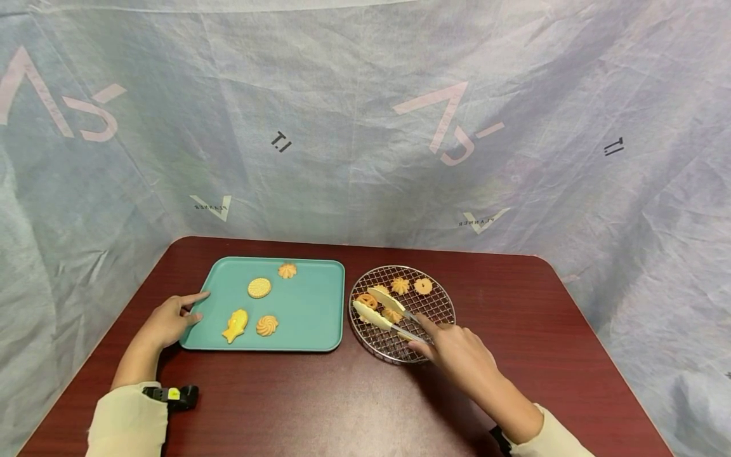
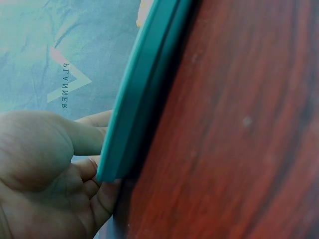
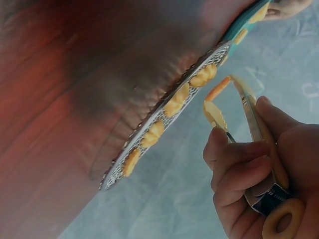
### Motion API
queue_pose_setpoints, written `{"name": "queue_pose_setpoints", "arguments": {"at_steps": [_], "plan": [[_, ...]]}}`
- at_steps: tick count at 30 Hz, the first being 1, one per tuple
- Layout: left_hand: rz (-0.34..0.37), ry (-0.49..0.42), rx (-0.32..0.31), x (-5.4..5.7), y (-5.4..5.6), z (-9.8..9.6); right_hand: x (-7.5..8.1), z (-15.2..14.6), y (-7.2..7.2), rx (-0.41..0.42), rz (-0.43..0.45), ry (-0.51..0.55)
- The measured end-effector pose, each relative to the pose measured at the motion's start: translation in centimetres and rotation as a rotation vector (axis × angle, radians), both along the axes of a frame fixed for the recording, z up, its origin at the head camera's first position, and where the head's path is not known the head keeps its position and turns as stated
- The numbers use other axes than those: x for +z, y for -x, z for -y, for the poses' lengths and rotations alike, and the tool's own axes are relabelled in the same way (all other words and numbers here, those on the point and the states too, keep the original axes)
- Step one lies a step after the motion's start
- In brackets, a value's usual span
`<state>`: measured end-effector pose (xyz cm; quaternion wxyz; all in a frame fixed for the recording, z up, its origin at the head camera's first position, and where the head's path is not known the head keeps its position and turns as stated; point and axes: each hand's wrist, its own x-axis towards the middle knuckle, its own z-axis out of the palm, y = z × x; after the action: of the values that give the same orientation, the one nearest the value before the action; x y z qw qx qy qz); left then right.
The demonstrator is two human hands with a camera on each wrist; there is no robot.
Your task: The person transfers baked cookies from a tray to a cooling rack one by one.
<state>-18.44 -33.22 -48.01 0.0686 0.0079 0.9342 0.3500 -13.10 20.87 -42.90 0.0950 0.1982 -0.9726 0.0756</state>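
My right hand (image 1: pixel 459 355) grips metal tongs (image 3: pixel 253 119) with pale yellow tips above the round wire rack (image 1: pixel 434 311). Between the tips is a pretzel-shaped cookie (image 1: pixel 367 301), seen as an orange-brown piece held off the rack in the right wrist view. At the left end of the teal tray (image 1: pixel 308 304), my left hand (image 1: pixel 170 320) holds the rim with thumb and fingers. On that tray lie a fish-shaped cookie (image 1: pixel 235 325), a swirl cookie (image 1: pixel 266 325), a round cookie (image 1: pixel 259 287) and a flower-shaped cookie (image 1: pixel 287 270).
Several cookies stay on the rack, among them a fluted cookie (image 1: pixel 400 285) and a ring-like cookie (image 1: pixel 423 286); the tongs partly cover others. Tray and rack stand side by side on a dark red table (image 1: pixel 274 406). Grey printed cloth (image 1: pixel 354 127) hangs behind.
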Motion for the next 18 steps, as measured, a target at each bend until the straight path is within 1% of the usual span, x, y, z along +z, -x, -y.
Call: {"name": "queue_pose_setpoints", "arguments": {"at_steps": [7, 12, 18], "plan": [[-0.001, -0.001, 0.004, -0.1, 0.0, 0.0, -0.3, -0.7, -0.1, -0.017, -0.008, -0.001], [0.001, 0.0, 0.008, -0.1, 0.0, 0.0, -0.4, -1.2, -0.3, -0.031, -0.014, 0.018], [0.0, -0.005, 0.009, 0.0, 0.0, 0.0, -0.4, -1.9, -0.3, -0.054, -0.007, 0.024]]}}
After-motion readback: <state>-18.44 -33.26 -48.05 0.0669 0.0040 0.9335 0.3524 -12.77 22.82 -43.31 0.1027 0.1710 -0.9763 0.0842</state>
